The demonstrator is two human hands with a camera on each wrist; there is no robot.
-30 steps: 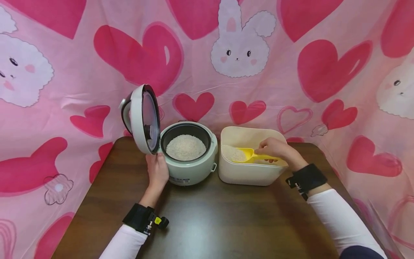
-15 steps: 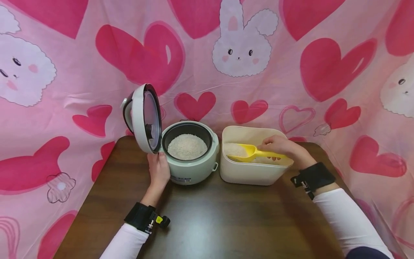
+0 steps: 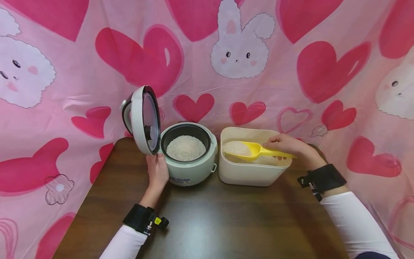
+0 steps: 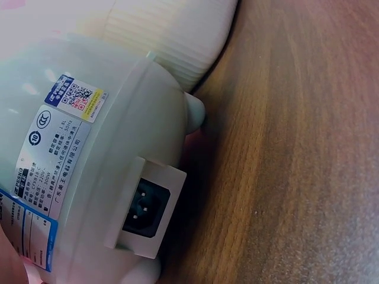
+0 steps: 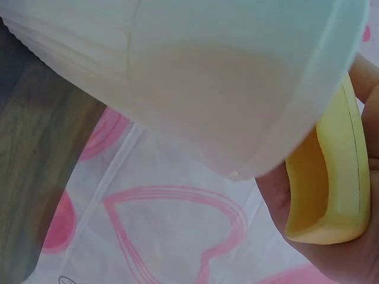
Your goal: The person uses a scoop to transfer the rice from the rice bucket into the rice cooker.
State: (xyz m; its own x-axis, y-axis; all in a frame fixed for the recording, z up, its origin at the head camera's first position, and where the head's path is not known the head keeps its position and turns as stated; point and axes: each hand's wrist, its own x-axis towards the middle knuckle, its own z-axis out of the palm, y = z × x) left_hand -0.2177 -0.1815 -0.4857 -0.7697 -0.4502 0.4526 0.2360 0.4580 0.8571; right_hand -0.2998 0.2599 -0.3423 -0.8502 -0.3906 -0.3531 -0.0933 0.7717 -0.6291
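In the head view, my right hand (image 3: 284,144) grips the handle of a yellow scoop (image 3: 256,151). White rice (image 3: 237,148) fills its bowl, held within the mouth of a cream bin (image 3: 245,174). The right wrist view shows the handle end (image 5: 343,177) against the palm, beside the bin's wall (image 5: 195,89). My left hand (image 3: 157,171) touches the left side of a pale green rice cooker (image 3: 194,172), just below its raised lid (image 3: 139,120); its fingertips are hidden. More rice (image 3: 185,148) lies in the cooker's dark pot.
Cooker and bin stand side by side on a brown wooden table (image 3: 207,219), near its back edge. A pink cloth (image 3: 194,82) with hearts and rabbits hangs behind. The left wrist view shows the cooker's power socket (image 4: 145,207) and labels (image 4: 53,157).
My right hand has moved to the right and slightly up with the scoop, whose handle now extends past the bin's right rim. More rice shows in the scoop. My left hand stays at the cooker.
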